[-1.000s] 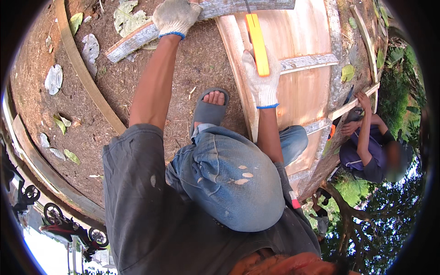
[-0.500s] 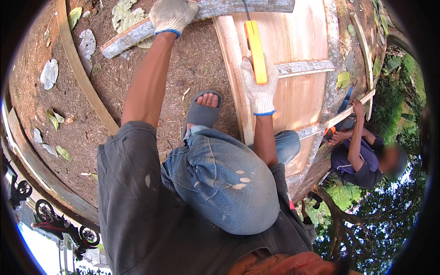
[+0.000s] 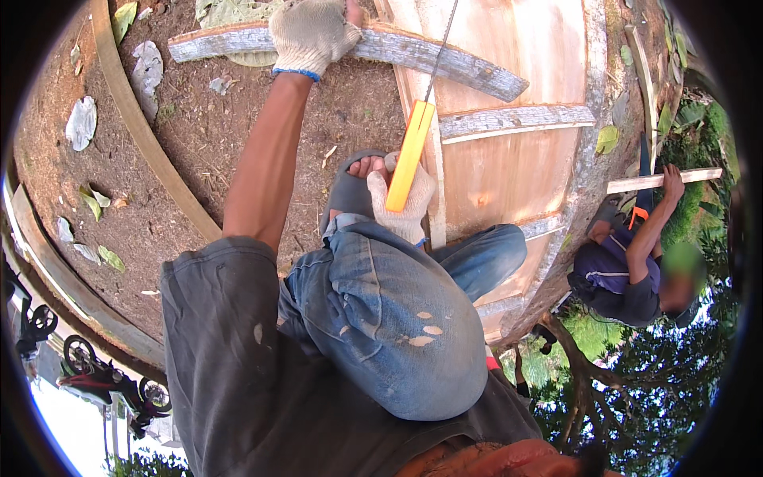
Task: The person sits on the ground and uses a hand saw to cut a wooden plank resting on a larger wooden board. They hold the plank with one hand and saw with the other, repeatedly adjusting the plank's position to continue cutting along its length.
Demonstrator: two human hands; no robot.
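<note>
My left hand, in a pale knit glove with a blue cuff, is closed around a grey, rough-faced wooden strip. The strip lies crosswise, its right part over a pale wooden panel. My right hand, gloved too, grips the yellow handle of a handsaw beside my sandalled foot. The saw's thin blade runs away from me across the strip, right of my left hand; whether its teeth are in the wood I cannot tell. The far end of the blade leaves the picture.
Wooden battens cross the panel. A long curved board lies on the soil at left, among fallen leaves. To the right, a co-worker holds a pale plank by an orange-handled saw. Motorbikes stand at lower left.
My right hand has drawn the handsaw back toward me and slightly left. The strip has turned, its left end farther away and its right end nearer. The co-worker's plank has shifted right and levelled.
</note>
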